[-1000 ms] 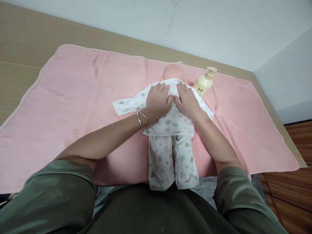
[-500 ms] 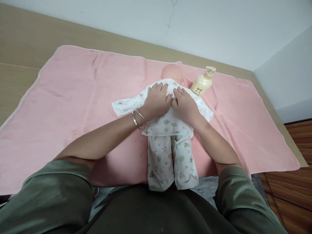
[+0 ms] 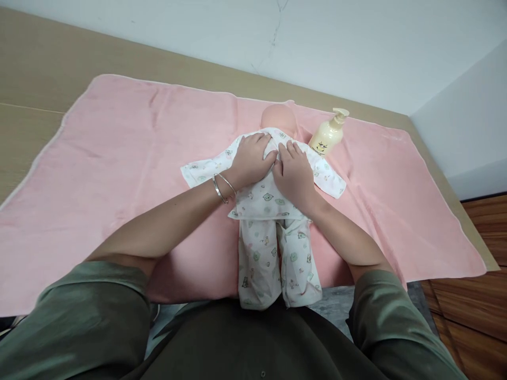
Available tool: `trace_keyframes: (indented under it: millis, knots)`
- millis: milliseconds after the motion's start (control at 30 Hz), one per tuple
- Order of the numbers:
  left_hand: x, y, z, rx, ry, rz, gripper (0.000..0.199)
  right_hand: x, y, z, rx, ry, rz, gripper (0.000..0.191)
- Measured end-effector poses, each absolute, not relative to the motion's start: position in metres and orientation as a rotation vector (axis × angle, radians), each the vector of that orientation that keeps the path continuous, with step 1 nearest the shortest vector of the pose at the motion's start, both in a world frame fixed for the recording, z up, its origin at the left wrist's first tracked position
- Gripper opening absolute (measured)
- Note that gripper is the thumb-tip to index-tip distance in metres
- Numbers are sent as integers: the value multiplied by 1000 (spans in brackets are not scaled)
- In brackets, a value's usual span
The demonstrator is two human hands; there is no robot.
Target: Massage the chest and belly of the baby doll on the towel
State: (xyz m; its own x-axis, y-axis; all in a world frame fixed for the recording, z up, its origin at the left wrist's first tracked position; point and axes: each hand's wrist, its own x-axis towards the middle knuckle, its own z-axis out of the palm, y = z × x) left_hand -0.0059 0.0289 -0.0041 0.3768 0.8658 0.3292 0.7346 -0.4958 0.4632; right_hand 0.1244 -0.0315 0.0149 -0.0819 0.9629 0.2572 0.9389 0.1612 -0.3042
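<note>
A baby doll (image 3: 278, 117) in a white printed top (image 3: 269, 203) and matching trousers (image 3: 259, 264) lies with its head away from me, the face out of sight. My left hand (image 3: 251, 158) rests flat on the left part of its upper body, fingers stretched out. My right hand (image 3: 293, 171) lies flat beside it on the right part, fingers extended. The two thumbs nearly meet at the middle. Both palms press on the cloth and hold nothing.
A pink blanket (image 3: 130, 153) covers much of the wooden table (image 3: 35, 68). Right of the doll's head a cream pump bottle (image 3: 327, 134) leans on the blanket. Behind the table rises a white wall (image 3: 198, 31). Brown wooden panelling (image 3: 471, 311) shows at the lower right.
My right hand has shifted slightly left and down on the doll's upper body. My left hand has moved only a little. The doll and the bottle stay in place.
</note>
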Motion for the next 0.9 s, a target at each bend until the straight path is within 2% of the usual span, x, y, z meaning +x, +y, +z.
trace_keyframes:
  millis: [200, 300, 533, 700, 900]
  knots:
    - [7, -12, 0, 2522, 1563, 731, 51, 143, -10, 21, -1840, -2032, 162, 45]
    - [10, -22, 2, 2560, 1561, 742, 50, 147, -6, 24, -1891, -2060, 177, 48]
    - [-4, 18, 0, 2563, 1393, 718, 48, 133, -31, 30, -1967, -2141, 249, 57]
    - [0, 10, -5, 2520, 1456, 750, 51, 142, -19, 32, -1887, -2143, 304, 51]
    - [7, -13, -3, 2556, 1494, 796, 47, 148, -3, 19, -1777, -2093, 188, 41]
